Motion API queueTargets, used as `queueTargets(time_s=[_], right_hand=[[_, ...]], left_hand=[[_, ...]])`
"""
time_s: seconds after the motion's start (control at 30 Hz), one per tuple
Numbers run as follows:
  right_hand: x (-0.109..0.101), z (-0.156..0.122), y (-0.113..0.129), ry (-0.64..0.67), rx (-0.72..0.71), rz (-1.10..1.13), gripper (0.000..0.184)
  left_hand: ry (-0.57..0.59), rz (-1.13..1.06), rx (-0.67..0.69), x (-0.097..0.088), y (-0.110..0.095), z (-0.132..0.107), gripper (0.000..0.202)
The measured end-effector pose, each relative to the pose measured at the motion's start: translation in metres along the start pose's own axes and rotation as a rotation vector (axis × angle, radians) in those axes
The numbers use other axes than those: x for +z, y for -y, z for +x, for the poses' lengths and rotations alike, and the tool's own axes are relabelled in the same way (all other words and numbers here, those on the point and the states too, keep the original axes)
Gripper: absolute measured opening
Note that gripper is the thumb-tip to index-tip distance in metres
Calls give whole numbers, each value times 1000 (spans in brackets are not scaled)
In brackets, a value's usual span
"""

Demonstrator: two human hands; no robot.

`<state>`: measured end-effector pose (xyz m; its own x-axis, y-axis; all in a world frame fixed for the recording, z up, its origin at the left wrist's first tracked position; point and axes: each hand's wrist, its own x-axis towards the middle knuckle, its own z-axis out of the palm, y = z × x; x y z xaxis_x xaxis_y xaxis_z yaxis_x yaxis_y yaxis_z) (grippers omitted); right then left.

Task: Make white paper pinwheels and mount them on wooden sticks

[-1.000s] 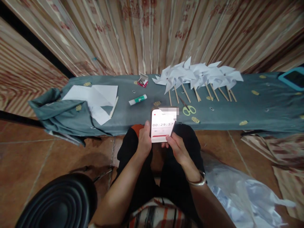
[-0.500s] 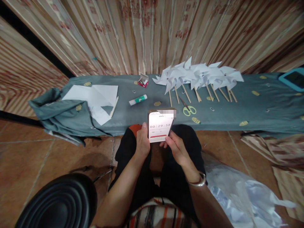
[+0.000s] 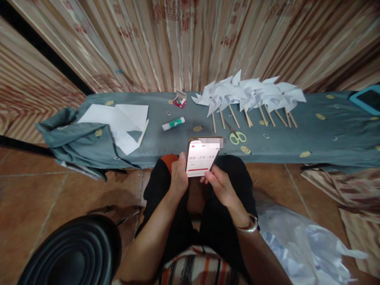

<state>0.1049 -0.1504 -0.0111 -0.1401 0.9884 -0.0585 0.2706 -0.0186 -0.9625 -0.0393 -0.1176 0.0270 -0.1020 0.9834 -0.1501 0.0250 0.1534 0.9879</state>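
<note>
Both my hands hold a phone over my lap, its lit screen showing a timer. My left hand wraps the phone's left edge, thumb on the screen side. My right hand supports the lower right edge with curled fingers. Just beyond the phone runs a low table under a grey-green cloth. Several white paper pinwheels on wooden sticks lie in a row on it. Green-handled scissors lie in front of them.
A glue stick, a small red box of pins and white paper sheets lie on the table's left half. A teal tablet sits far right. A black stool stands lower left, clear plastic lower right, curtains behind.
The phone has dropped slightly and shifted a little left in my hands; the timer reading moved on by a second. The view shifted a touch.
</note>
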Motion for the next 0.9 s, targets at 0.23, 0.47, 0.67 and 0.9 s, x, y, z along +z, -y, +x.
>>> queueTargets(time_s=[0.23, 0.47, 0.67, 0.9], right_hand=[[2, 0, 2, -17, 12, -38, 29], [2, 0, 4, -17, 10, -48, 31], [1, 0, 5, -20, 33, -58, 29], [2, 1, 0, -51, 21, -41, 34]], left_hand=[[12, -20, 3, 1, 4, 2, 49], [34, -30, -1, 2, 5, 3, 63], [50, -15, -2, 2, 5, 3, 67], [46, -51, -26, 3, 10, 3, 68]])
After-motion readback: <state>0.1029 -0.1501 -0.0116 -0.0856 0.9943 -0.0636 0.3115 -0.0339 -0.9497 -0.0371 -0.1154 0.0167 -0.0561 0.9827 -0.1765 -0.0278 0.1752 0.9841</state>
